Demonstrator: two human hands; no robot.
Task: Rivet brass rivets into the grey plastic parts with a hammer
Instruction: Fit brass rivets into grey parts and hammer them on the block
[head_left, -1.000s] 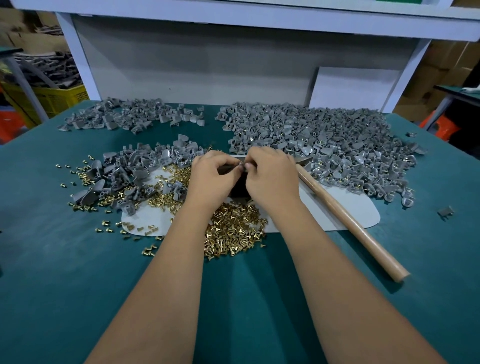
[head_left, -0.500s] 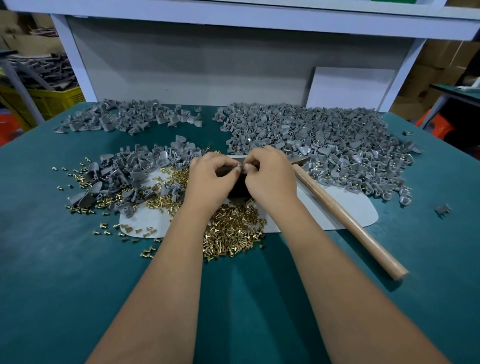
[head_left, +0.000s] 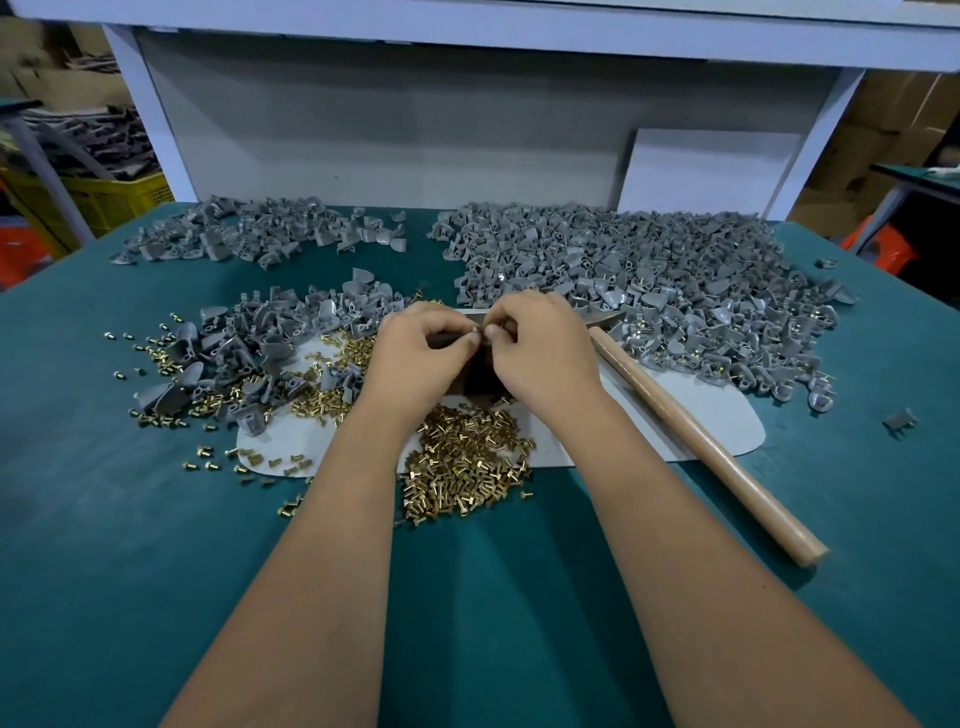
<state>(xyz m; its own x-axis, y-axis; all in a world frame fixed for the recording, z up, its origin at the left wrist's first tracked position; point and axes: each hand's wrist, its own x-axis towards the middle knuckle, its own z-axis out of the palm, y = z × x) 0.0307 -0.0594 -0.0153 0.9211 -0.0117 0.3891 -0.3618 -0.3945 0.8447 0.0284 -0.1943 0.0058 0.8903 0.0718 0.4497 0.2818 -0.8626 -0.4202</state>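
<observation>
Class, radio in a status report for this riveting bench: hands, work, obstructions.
Left hand and right hand fingertip to fingertip, pinching something small, too hidden to name. Hammer idle beside right forearm. Loose brass rivets below hands. Nothing blocking.

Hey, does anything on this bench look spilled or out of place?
Yes, mildly. Loose brass rivets are scattered across the green mat on the left, away from the main rivet pile. One grey part lies alone at the right, and another sits apart near the far right. Nothing looks damaged.
</observation>
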